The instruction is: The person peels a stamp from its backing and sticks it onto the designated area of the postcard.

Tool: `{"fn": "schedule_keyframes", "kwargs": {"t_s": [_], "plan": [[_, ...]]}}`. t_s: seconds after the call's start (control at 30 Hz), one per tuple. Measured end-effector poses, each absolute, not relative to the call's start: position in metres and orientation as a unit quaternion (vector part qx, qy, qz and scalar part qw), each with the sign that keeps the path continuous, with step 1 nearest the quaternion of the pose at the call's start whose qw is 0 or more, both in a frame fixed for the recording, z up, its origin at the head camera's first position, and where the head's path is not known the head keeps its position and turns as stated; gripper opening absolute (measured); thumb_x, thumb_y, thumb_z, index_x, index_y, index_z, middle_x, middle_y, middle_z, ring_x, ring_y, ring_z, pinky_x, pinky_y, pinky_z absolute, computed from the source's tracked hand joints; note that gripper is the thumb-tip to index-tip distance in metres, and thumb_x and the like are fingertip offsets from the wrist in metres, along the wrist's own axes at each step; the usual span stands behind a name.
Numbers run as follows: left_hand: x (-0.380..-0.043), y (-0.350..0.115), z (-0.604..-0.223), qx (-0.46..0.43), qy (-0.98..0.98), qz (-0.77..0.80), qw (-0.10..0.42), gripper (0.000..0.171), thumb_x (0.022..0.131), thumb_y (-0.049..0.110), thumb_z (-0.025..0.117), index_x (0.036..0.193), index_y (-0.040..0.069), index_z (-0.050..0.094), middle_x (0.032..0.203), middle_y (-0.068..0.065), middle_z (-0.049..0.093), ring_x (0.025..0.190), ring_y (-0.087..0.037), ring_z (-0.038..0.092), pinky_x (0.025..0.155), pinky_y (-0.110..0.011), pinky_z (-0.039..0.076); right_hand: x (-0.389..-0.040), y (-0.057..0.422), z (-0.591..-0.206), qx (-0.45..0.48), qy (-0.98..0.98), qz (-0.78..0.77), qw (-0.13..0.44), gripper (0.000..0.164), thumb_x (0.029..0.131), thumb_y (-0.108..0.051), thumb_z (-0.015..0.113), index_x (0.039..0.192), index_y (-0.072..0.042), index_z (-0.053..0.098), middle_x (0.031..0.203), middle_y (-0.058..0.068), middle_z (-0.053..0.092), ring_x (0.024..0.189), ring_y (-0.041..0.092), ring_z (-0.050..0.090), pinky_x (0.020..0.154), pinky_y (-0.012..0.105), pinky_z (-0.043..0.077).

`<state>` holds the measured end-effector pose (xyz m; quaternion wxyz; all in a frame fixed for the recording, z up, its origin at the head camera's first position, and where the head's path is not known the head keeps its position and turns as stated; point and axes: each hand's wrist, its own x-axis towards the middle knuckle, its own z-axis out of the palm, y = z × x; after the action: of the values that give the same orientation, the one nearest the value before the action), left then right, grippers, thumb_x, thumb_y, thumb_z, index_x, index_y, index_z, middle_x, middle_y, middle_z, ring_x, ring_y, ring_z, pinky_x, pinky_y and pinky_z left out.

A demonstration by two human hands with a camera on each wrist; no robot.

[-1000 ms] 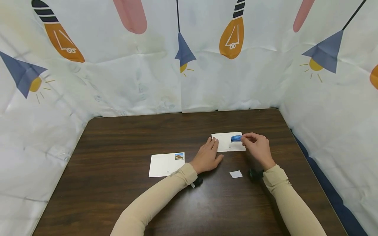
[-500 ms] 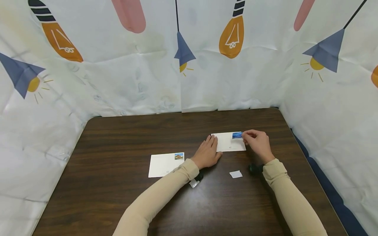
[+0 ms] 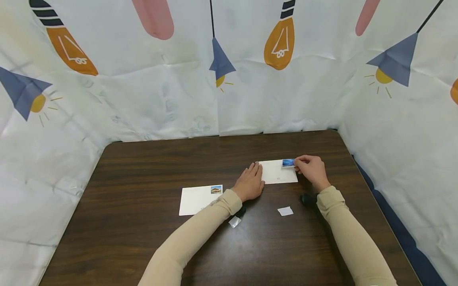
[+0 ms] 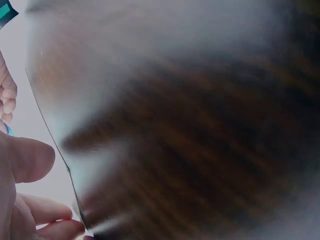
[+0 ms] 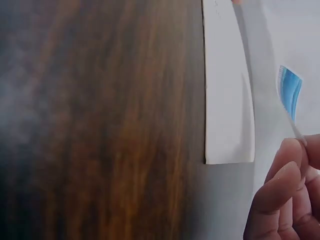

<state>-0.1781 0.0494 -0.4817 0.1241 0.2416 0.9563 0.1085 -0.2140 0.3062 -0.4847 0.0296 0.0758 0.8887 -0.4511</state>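
A white envelope [image 3: 275,175] lies toward the back right of the table in the head view. My left hand [image 3: 249,182] rests flat over its left end, fingers extended. Between thumb and fingertips my right hand [image 3: 312,172] pinches a blue picture stamp [image 3: 288,163] by its right edge. In the head view the stamp overlaps the envelope's upper right corner. The right wrist view shows the stamp [image 5: 290,95] tilted up from those fingertips, above the level of the envelope [image 5: 225,110]. In the left wrist view the thumb [image 4: 32,159] lies over white paper.
A second white envelope [image 3: 195,200] with a landscape stamp [image 3: 216,189] lies to the left, partly behind the left sleeve. On the dark wooden table [image 3: 250,254] are a small white paper piece [image 3: 285,211] and a shiny scrap [image 3: 234,222]. Printed white cloth [image 3: 171,95] surrounds the table.
My right hand has carried the stamp up and slightly right, from lower on the envelope to its upper right corner. My left hand has shifted slightly upward and left on the envelope.
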Motion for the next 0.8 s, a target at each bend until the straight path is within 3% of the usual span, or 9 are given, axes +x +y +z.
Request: {"fn": "schedule_keyframes", "kwargs": {"t_s": [0.27, 0.8], "plan": [[-0.178, 0.048, -0.482, 0.245, 0.959, 0.081, 0.114, 0.057, 0.112, 0.028, 0.042, 0.160, -0.001, 0.032, 0.171, -0.018, 0.029, 0.160, -0.029, 0.029, 0.129, -0.043, 0.032, -0.226, 0.306, -0.486, 0.072, 0.892, -0.441, 0.064, 0.033, 0.098, -0.029, 0.064, 0.111, -0.001, 0.077, 0.085, 0.010, 0.079, 0.068, 0.014, 0.069, 0.064, 0.030, 0.057], [-0.179, 0.049, -0.483, 0.238, 0.963, 0.056, 0.115, 0.057, 0.112, 0.030, 0.041, 0.161, 0.002, 0.033, 0.171, -0.014, 0.029, 0.161, -0.026, 0.029, 0.130, -0.040, 0.031, -0.239, 0.306, -0.483, 0.076, 0.887, -0.434, 0.136, 0.034, 0.098, -0.022, 0.064, 0.113, 0.006, 0.075, 0.071, -0.002, 0.074, 0.062, 0.008, 0.070, 0.065, 0.027, 0.061]]}}
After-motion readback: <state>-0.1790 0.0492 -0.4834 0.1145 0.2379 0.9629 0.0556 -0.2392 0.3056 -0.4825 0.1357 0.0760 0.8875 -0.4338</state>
